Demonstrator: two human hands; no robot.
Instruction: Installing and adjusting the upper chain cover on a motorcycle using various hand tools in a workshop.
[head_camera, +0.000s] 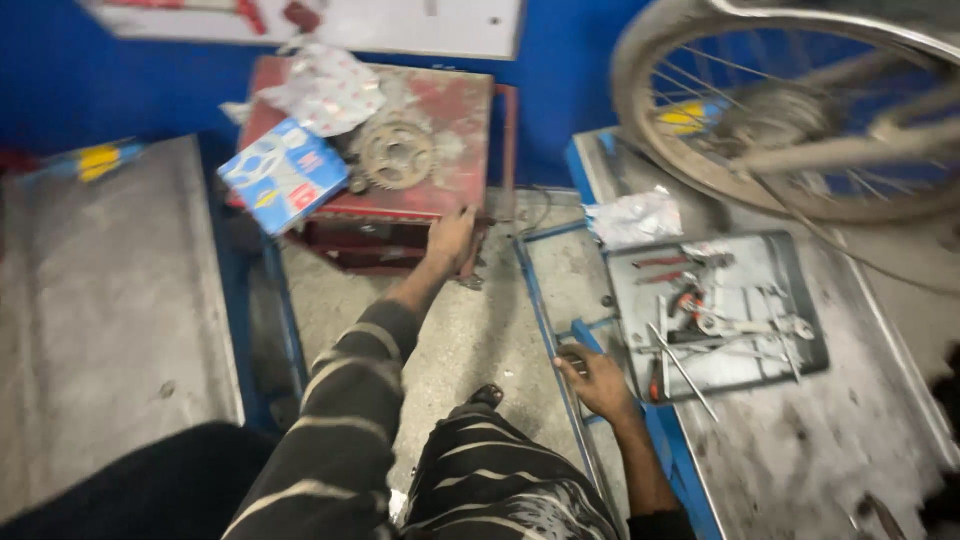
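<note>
One sprocket, one wheel, one tray
</note>
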